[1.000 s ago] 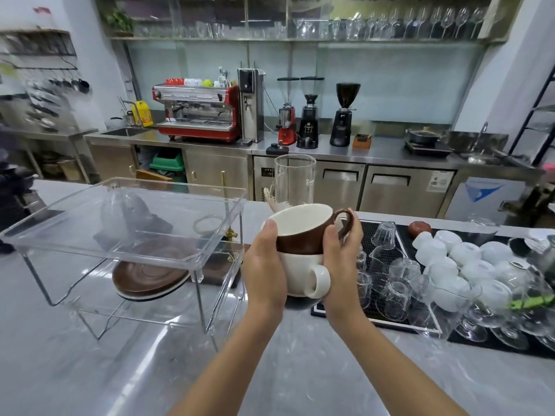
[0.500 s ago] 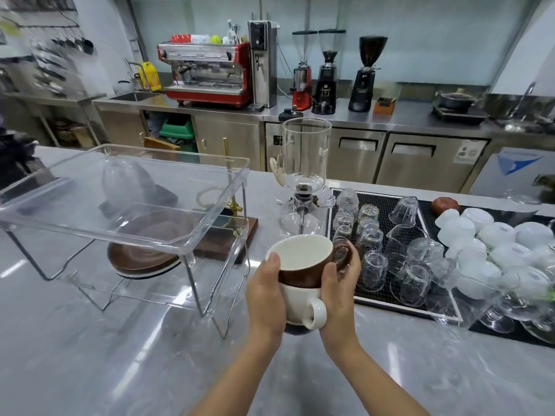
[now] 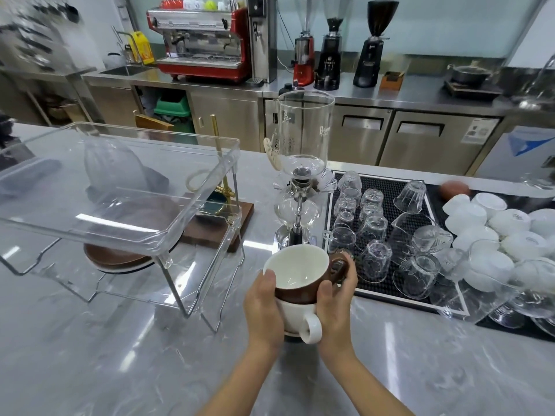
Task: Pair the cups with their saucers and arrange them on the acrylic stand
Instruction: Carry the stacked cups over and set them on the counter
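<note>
**Both hands clasped round a stack of two cups**

Left hand [image 3: 264, 310] and right hand [image 3: 335, 307] are curled round a stack of two cups from opposite sides, thumbs laid against the upper cup. A brown cup [image 3: 300, 280] with a white interior is nested in a white cup [image 3: 300, 318]; the brown handle is turned toward 2 o'clock, behind the right fingers, and the white handle toward 5 o'clock, between the wrists. Whether the stack is resting on the grey marble counter [image 3: 120, 355] or is held just above it cannot be told.

At 9 to 10 o'clock from the cups, the two-tier acrylic stand [image 3: 168, 223] is seen on the counter, its upper tray bare. Stacked saucers [image 3: 114, 259], brown over white, are seen through the stand at its lower level.

Just beyond the cups at 12 o'clock, a glass siphon coffee maker [image 3: 303, 163] is stood upright. At 2 o'clock, upturned glasses [image 3: 375, 229] are set on a black rubber mat [image 3: 387, 181], and at 3 o'clock upturned white cups [image 3: 486, 232] are piled. A red espresso machine [image 3: 201, 43] and three grinders [image 3: 330, 46] are lined along the back steel counter at 11 to 1 o'clock.
</note>
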Available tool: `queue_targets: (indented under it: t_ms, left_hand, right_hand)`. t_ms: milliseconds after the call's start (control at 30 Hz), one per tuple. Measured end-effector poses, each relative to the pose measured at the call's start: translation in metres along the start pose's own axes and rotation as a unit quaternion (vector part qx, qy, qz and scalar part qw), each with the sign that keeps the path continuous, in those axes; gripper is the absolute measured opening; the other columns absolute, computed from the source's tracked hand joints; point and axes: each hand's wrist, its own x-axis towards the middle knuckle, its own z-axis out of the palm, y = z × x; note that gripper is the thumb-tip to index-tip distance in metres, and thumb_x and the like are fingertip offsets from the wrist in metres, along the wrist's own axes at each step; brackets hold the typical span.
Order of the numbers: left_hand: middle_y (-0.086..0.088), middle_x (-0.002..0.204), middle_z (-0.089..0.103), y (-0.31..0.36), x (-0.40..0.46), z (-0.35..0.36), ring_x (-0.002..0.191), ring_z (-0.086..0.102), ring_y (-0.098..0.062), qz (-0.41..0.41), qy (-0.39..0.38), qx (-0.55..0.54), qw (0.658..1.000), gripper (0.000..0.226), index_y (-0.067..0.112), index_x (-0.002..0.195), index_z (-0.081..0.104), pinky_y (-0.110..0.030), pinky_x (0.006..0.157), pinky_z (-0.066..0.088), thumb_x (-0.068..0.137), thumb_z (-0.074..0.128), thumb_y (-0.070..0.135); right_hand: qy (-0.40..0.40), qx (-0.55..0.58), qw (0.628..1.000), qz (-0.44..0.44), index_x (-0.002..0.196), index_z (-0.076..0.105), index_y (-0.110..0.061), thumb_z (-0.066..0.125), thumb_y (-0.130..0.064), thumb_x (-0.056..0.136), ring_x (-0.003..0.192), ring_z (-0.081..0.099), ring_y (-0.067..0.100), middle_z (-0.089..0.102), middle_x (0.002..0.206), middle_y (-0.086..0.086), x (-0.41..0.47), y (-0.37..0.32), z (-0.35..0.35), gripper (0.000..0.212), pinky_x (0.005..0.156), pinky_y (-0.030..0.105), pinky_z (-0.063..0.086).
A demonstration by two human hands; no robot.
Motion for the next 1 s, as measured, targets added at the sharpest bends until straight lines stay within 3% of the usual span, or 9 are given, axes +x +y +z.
queue_targets:
  t_ms: [133, 300, 400, 500, 733, 867, 1000]
  left_hand:
    - [-0.022, 0.092, 0.076, -0.01, 0.003, 0.001, 0.094, 0.069, -0.047, 0.01, 0.0, 0.009, 1.0, 0.058, 0.012, 0.088, 0.075, -0.063, 0.081, 0.053, 0.08, 0.048, 0.063]
    - [-0.02, 0.09, 0.076, -0.022, 0.008, 0.0, 0.091, 0.069, -0.044, 0.019, -0.003, 0.02, 1.0, 0.056, 0.015, 0.086, 0.075, -0.06, 0.078, 0.054, 0.081, 0.046, 0.063]
    - [-0.016, 0.087, 0.077, -0.028, 0.011, 0.0, 0.086, 0.07, -0.037, 0.023, -0.002, 0.021, 1.0, 0.057, 0.015, 0.085, 0.075, -0.055, 0.074, 0.055, 0.082, 0.045, 0.063]
    - [-0.017, 0.088, 0.077, -0.033, 0.012, 0.0, 0.09, 0.07, -0.043, 0.023, -0.004, 0.018, 1.0, 0.058, 0.013, 0.086, 0.076, -0.056, 0.076, 0.055, 0.082, 0.045, 0.063]
    - [-0.011, 0.091, 0.079, -0.041, 0.018, 0.0, 0.089, 0.072, -0.029, 0.014, -0.009, 0.015, 1.0, 0.056, 0.02, 0.091, 0.078, -0.05, 0.078, 0.055, 0.084, 0.043, 0.063]
    - [-0.022, 0.1, 0.077, -0.042, 0.018, 0.0, 0.1, 0.07, -0.044, 0.005, -0.01, 0.003, 1.0, 0.061, 0.015, 0.092, 0.077, -0.059, 0.086, 0.054, 0.083, 0.043, 0.065]
    - [-0.027, 0.102, 0.075, -0.041, 0.017, 0.0, 0.1, 0.069, -0.044, 0.002, -0.008, -0.008, 1.0, 0.062, 0.013, 0.09, 0.076, -0.059, 0.088, 0.053, 0.081, 0.043, 0.064]
  right_hand:
    - [0.001, -0.01, 1.0, 0.001, 0.137, 0.027, -0.039, 0.054, -0.08, 0.074, 0.108, 0.057, -0.017, 0.056, 0.113, -0.044, 0.001, 0.004, -0.002, 0.08, 0.087, 0.003, 0.045]
    - [0.006, -0.014, 1.0, -0.005, 0.143, 0.022, -0.024, 0.052, -0.081, 0.073, 0.11, 0.054, -0.019, 0.054, 0.117, -0.045, 0.002, 0.012, -0.004, 0.096, 0.089, 0.001, 0.043]
    - [0.018, -0.017, 1.0, -0.006, 0.143, 0.024, -0.028, 0.054, -0.083, 0.07, 0.109, 0.057, -0.013, 0.055, 0.124, -0.028, 0.004, 0.018, -0.004, 0.096, 0.09, 0.006, 0.046]
    - [0.026, -0.017, 1.0, 0.002, 0.142, 0.025, -0.037, 0.055, -0.085, 0.068, 0.112, 0.059, -0.005, 0.052, 0.132, -0.009, 0.004, 0.022, -0.004, 0.093, 0.093, 0.011, 0.048]
    - [0.021, -0.034, 0.999, -0.013, 0.145, 0.02, -0.03, 0.054, -0.085, 0.068, 0.113, 0.058, 0.003, 0.051, 0.133, 0.0, 0.007, 0.029, -0.005, 0.1, 0.095, 0.014, 0.048]
    - [0.017, -0.041, 0.999, -0.014, 0.146, 0.016, -0.023, 0.051, -0.086, 0.068, 0.112, 0.056, -0.002, 0.048, 0.133, 0.002, 0.007, 0.03, -0.006, 0.106, 0.096, 0.012, 0.046]
    - [0.008, -0.042, 0.999, -0.003, 0.146, 0.016, -0.025, 0.052, -0.086, 0.069, 0.112, 0.056, -0.003, 0.048, 0.132, 0.002, 0.008, 0.031, -0.008, 0.104, 0.096, 0.012, 0.046]
